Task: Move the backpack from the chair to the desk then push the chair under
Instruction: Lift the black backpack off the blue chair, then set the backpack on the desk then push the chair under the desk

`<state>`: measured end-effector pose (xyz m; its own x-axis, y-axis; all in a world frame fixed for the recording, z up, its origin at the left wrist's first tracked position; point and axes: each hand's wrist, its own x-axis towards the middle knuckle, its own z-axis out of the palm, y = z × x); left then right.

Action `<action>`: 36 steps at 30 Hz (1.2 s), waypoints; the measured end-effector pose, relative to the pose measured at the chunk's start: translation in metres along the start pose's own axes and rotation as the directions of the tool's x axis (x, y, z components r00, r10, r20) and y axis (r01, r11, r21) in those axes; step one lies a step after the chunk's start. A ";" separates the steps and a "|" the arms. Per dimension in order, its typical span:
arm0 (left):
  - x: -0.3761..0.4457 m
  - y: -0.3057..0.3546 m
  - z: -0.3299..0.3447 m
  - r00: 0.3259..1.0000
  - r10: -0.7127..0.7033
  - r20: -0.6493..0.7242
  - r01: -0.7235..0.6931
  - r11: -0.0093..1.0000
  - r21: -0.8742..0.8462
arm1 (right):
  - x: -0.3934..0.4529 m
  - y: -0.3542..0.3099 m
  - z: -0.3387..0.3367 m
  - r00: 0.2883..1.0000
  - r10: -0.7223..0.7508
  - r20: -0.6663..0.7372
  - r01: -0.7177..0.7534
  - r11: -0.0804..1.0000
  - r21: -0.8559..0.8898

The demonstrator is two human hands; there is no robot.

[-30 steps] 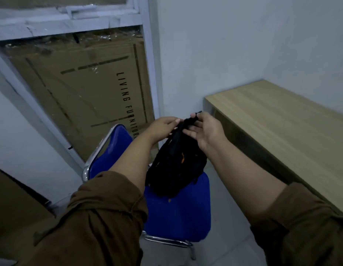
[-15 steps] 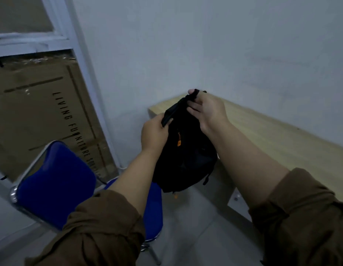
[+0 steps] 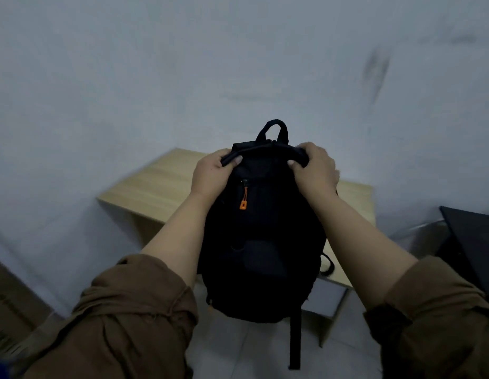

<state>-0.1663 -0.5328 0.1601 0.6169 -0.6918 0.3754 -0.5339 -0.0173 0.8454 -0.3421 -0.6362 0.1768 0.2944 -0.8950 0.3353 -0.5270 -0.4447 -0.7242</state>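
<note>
A black backpack (image 3: 262, 242) with an orange zip pull hangs upright in front of me, over the front edge of the light wooden desk (image 3: 156, 184). My left hand (image 3: 213, 173) grips its top left corner and my right hand (image 3: 316, 170) grips its top right corner. The carry loop stands up between my hands and a strap dangles below the bag. Whether the bag's bottom touches the desk is hidden. The blue chair is out of view, apart from a blue sliver at the bottom left corner.
A grey wall (image 3: 238, 64) rises right behind the desk. A dark flat object (image 3: 475, 242) leans at the right edge. Brown cardboard (image 3: 8, 291) shows at the lower left. Pale floor tiles (image 3: 238, 351) lie below the desk.
I have turned right from the chair toward the desk. The backpack has moved from beside the chair to directly over the desk's front edge, now facing me squarely with both hands on its top.
</note>
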 end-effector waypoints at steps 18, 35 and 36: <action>0.156 0.014 0.114 0.957 0.037 0.287 0.088 0.907 -0.413 | 0.124 0.046 -0.031 0.955 0.089 -0.282 -0.075 0.995 0.060; 0.249 -0.152 0.355 0.852 -0.431 0.298 0.406 0.903 0.143 | 0.354 0.266 0.025 0.896 0.432 0.104 -0.427 0.902 -0.063; 0.255 -0.157 0.367 0.846 -0.452 0.283 0.413 0.891 0.189 | 0.358 0.281 0.027 0.866 0.475 0.153 -0.465 0.880 -0.098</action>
<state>-0.1378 -0.9718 -0.0163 0.5993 -0.7818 -0.1721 -0.3302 -0.4373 0.8365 -0.3634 -1.0808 0.0765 0.1262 -0.9813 -0.1457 -0.6790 0.0216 -0.7338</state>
